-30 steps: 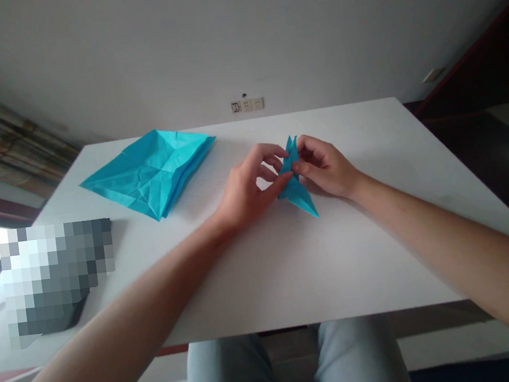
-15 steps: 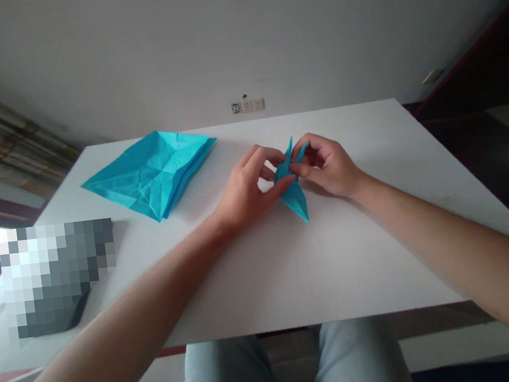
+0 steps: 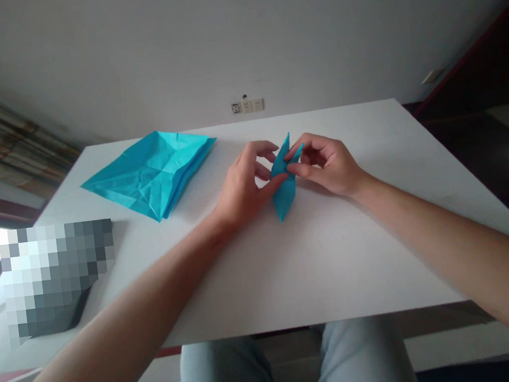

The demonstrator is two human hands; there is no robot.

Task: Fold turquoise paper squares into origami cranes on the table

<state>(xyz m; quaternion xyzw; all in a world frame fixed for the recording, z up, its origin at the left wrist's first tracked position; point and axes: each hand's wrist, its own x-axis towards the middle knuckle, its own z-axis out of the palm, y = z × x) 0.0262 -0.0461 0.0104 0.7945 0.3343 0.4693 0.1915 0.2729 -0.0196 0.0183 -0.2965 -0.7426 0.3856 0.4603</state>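
Between my hands is a small piece of folded blue origami paper (image 3: 285,195), with two narrow points at the top and a wider point at the bottom. My left hand (image 3: 245,183) has its thumb pressed on the front of the paper, its other fingers curled at the left edge and partly behind. From the other side, my right hand (image 3: 327,164) pinches the paper near the shorter right-hand point between thumb and forefinger. Part of the paper's middle is covered by the fingertips.
A larger creased sheet of folded blue paper (image 3: 142,176) lies at the table's back left. Nearer, a dark object with a blurred-out face (image 3: 62,274) stands at the left edge. The white table (image 3: 318,269) meets a wall with sockets (image 3: 247,106).
The small folded paper has turned, its bottom point swinging left. My left fingers have lifted and loosened a little from its upper left edge; my right hand has barely moved.
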